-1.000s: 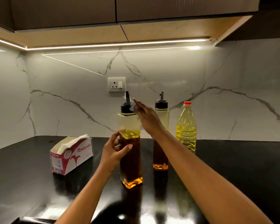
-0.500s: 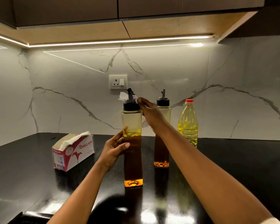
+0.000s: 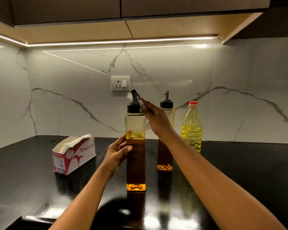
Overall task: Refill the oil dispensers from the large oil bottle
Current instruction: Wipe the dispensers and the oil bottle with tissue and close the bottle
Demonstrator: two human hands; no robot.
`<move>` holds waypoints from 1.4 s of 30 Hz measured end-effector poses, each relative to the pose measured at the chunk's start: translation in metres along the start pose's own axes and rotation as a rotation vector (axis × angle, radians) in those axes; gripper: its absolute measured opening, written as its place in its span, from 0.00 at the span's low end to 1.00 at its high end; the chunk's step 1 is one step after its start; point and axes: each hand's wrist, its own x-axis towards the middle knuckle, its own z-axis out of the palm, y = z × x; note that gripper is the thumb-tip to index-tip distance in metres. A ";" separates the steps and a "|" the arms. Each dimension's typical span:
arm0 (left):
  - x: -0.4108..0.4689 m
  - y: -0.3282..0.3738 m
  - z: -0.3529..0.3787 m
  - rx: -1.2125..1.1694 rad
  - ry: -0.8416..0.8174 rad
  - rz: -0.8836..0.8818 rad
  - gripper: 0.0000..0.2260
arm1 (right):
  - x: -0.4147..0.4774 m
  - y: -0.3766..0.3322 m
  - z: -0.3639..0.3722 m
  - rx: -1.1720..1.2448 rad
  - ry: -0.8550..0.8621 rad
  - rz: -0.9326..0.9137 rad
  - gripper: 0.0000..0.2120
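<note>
Centre of frame: near dispenser (image 3: 135, 155) stands upright on the black desk (image 3: 239, 171), cap (image 3: 134, 108) on, dark oil filling most of it. Left hand (image 3: 115, 154) grips its side, thumb across the front face, fingers (image 3: 129, 131) round the back, showing through the clear plastic. Right hand (image 3: 155, 118) reaches to the spout (image 3: 134, 96); its fingers are nearly straight but pinch a small white tissue (image 3: 141, 106) against the right side of the cap. There is blur there, so the exact grip is hard to read. Far dispenser (image 3: 164, 156) sits just behind the right wrist, capped, untouched. Oil bottle (image 3: 191, 130) is right of centre by the wall, red cap on, well apart from both hands. Tissue box (image 3: 74, 155) is left of centre.

Change over the last second: the near dispenser was tipped, base off flat, and now sits square. The tissue went from the cap round behind the spout and back to the cap's right side. The left hand kept its hold. Judgement: this is a wipe-down of drips, so pouring into this dispenser looks finished. The far one's level is partly hidden by the arm, so I can't say whether it needs oil.
</note>
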 end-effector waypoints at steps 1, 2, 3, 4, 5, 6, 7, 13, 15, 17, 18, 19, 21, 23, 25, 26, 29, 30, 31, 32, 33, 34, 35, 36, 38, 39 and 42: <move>0.000 0.000 0.000 0.000 0.000 0.002 0.44 | -0.008 0.004 -0.001 -0.015 0.021 -0.070 0.15; -0.001 -0.001 0.000 -0.002 0.003 0.002 0.44 | -0.014 0.006 -0.001 -0.040 0.035 -0.131 0.16; -0.001 -0.001 0.000 -0.002 0.006 0.002 0.44 | -0.017 0.007 -0.002 -0.072 0.039 -0.174 0.17; -0.001 0.000 0.000 0.000 0.012 -0.001 0.45 | -0.015 0.007 -0.002 -0.115 0.042 -0.179 0.17; -0.001 0.000 0.001 0.001 0.022 -0.005 0.46 | -0.011 0.002 -0.002 -0.151 0.035 -0.152 0.17; 0.000 0.001 0.001 -0.001 0.031 -0.009 0.47 | -0.007 -0.003 -0.002 -0.169 0.012 -0.097 0.17; 0.000 0.001 0.000 -0.003 0.033 -0.012 0.48 | -0.001 -0.010 -0.001 -0.146 -0.026 -0.023 0.17; 0.000 -0.001 0.002 -0.058 0.004 -0.021 0.45 | 0.000 -0.002 -0.002 -0.049 -0.022 0.040 0.18; -0.003 -0.004 0.004 -0.080 0.028 -0.024 0.41 | -0.009 0.004 -0.007 -0.065 0.038 0.014 0.18; -0.006 -0.005 0.006 -0.057 0.080 -0.023 0.39 | -0.013 0.007 -0.011 -0.108 0.081 -0.007 0.17; -0.007 -0.005 0.008 -0.029 0.104 -0.012 0.39 | -0.013 0.007 -0.012 -0.134 0.089 -0.015 0.17; -0.009 -0.004 0.009 0.013 0.122 0.014 0.40 | -0.012 0.006 -0.013 -0.158 0.087 -0.022 0.17; -0.013 -0.002 0.014 0.125 0.130 0.088 0.42 | -0.011 0.004 -0.014 -0.183 0.070 -0.024 0.17; -0.016 -0.001 0.022 0.262 0.137 0.140 0.41 | -0.010 0.000 -0.014 -0.179 0.060 -0.018 0.18; -0.017 -0.003 0.030 0.354 0.182 0.161 0.39 | -0.007 -0.003 -0.010 -0.179 0.047 -0.052 0.18; -0.017 -0.004 0.033 0.358 0.196 0.165 0.38 | -0.004 -0.003 -0.007 -0.178 0.037 -0.072 0.18; -0.016 -0.004 0.030 0.314 0.186 0.152 0.35 | 0.009 -0.010 -0.001 -0.097 0.014 0.018 0.16; -0.016 -0.002 0.028 0.298 0.166 0.150 0.33 | 0.014 -0.013 -0.001 -0.043 0.000 0.090 0.16; -0.016 -0.001 0.026 0.280 0.141 0.147 0.33 | 0.018 -0.015 -0.002 -0.001 -0.020 0.145 0.16; -0.016 0.001 0.025 0.262 0.117 0.140 0.33 | 0.019 -0.015 -0.004 0.021 -0.036 0.163 0.16; -0.017 0.002 0.024 0.243 0.098 0.134 0.33 | 0.018 -0.015 -0.005 0.025 -0.040 0.154 0.15; -0.017 0.003 0.023 0.224 0.086 0.130 0.32 | 0.014 -0.013 -0.007 0.013 -0.025 0.125 0.15; -0.017 0.004 0.022 0.207 0.077 0.130 0.33 | 0.007 -0.010 -0.009 -0.003 -0.002 0.090 0.16; -0.016 0.004 0.020 0.194 0.072 0.128 0.34 | 0.000 -0.007 -0.011 -0.016 0.019 0.057 0.16; -0.014 0.003 0.016 0.175 0.066 0.103 0.39 | -0.014 -0.003 -0.015 -0.030 0.039 0.006 0.16; -0.014 0.002 0.015 0.162 0.061 0.092 0.40 | -0.014 -0.002 -0.016 -0.032 0.033 -0.002 0.17; -0.010 -0.002 0.010 0.149 0.038 0.070 0.41 | 0.005 -0.004 -0.015 0.007 -0.061 0.108 0.17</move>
